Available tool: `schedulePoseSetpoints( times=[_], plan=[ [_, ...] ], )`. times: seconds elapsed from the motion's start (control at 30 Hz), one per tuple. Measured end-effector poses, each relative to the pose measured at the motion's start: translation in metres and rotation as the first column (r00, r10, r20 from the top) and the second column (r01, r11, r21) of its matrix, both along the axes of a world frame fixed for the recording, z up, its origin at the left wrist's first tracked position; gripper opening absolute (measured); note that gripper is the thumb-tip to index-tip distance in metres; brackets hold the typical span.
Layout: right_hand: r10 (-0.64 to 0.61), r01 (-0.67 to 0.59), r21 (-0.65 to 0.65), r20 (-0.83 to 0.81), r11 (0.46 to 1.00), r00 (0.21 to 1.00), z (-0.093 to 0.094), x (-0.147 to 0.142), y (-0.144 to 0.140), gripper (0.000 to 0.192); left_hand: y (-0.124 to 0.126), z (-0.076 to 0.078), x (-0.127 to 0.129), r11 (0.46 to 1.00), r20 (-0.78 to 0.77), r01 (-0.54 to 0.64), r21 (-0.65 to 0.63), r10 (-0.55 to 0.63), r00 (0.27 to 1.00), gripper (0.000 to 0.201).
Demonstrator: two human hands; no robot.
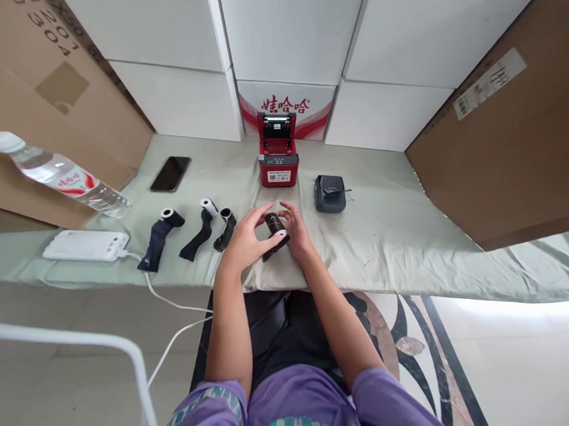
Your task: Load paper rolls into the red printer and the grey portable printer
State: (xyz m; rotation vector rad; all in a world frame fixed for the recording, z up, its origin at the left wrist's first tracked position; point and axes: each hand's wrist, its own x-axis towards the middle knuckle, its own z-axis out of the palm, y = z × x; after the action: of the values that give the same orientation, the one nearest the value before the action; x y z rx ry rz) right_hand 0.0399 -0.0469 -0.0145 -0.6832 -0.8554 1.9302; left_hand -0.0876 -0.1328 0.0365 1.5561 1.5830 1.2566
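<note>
My left hand and my right hand together hold a small dark paper roll with a white core, just above the pale green cloth. Beyond my hands stands a red label printer with its lid open. Three more rolls with black wrapping lie to the left: one, a second and a third, each partly unrolled.
A small dark grey printer sits right of the red one. A black phone, a water bottle and a white power bank with cable lie at the left. Cardboard boxes and white boxes wall the area.
</note>
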Motion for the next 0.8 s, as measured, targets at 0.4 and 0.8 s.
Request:
schedulePoseSetpoints(
  times=[0.4,0.8],
  plan=[
    [-0.199,0.184,-0.248,-0.035,0.951,0.979,-0.006,-0.003,0.015,0.025,0.124,0.085,-0.054,0.971,0.315,-0.153,-0.185,0.206,0.927,0.047],
    [-0.193,0.189,-0.180,-0.010,0.965,0.981,-0.010,-0.004,0.015,0.019,0.265,0.109,-0.043,0.852,-0.408,-0.419,-0.315,0.277,0.870,0.057]
  ],
)
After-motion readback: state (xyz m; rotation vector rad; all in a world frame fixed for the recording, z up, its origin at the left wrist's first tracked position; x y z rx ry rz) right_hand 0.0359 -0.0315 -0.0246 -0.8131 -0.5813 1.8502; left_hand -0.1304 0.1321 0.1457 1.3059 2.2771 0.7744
